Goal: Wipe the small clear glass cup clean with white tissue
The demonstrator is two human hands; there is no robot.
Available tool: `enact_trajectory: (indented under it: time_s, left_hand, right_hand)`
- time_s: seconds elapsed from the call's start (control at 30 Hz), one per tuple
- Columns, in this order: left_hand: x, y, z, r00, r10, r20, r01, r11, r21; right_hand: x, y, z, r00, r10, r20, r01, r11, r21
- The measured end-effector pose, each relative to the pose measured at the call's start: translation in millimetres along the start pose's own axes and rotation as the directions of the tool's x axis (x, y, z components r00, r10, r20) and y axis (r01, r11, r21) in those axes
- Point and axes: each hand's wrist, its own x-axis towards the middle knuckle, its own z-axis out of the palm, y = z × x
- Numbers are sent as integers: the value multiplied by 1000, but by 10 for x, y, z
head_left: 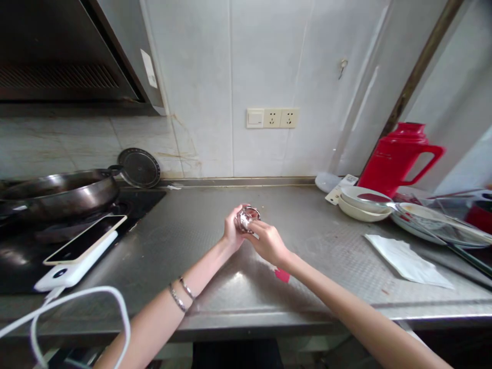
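Observation:
A small, shiny, round cup (251, 210) is held over the middle of the steel counter, its open mouth facing up. My left hand (232, 229) is wrapped round its left side. From the right, my right hand (268, 240) reaches over the cup with its fingers pressed together at the mouth. Something small and white (245, 222) shows at those fingertips; I cannot make out what it is. Below my right wrist, a small red piece (282, 275) lies on the counter.
On the left, a large pan (65, 192) sits on the stove, near a phone (86, 238) and a white power bank (75, 266) with its cable. To the right are stacked bowls (363, 210), a white paper towel (407, 260) and a red thermos (392, 159).

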Motion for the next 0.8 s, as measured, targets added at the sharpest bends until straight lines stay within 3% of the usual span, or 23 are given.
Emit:
enact_trajectory:
  time_s: [0.1, 0.2, 0.27, 0.33, 0.43, 0.5, 0.57, 0.8]
  left_hand:
    - [12, 104, -3, 982, -130, 135, 136, 990, -33]
    - [41, 194, -44, 911, -335, 239, 338, 941, 31]
    - [58, 201, -77, 844, -477, 247, 457, 879, 135]
    - [63, 167, -93, 838, -509, 197, 474, 857, 202]
    - [51, 94, -74, 940, -332, 78, 312, 930, 194]
    - [38, 68, -47, 983, -181, 20, 175, 968, 182]
    - [24, 68, -19, 996, -88, 1, 86, 980, 181]
    - [-58, 71, 85, 998, 66, -21, -61, 981, 185]
  right_hand:
    - [-2, 96, -172, 976, -202, 80, 208, 974, -87]
    - [4, 152, -336, 884, -405, 234, 446, 881, -158]
    - [20, 175, -428, 824, -464, 327, 538, 821, -192]
    - [45, 189, -508, 781, -465, 417, 584, 780, -224]
    - [84, 179, -582, 763, -393, 514, 586, 756, -291]
    - [91, 138, -582, 789, -329, 519, 545, 765, -343]
    - [71, 63, -538, 830, -268, 488, 485, 780, -396]
    - [-83, -339, -281, 940, -39, 339, 202, 864, -462]
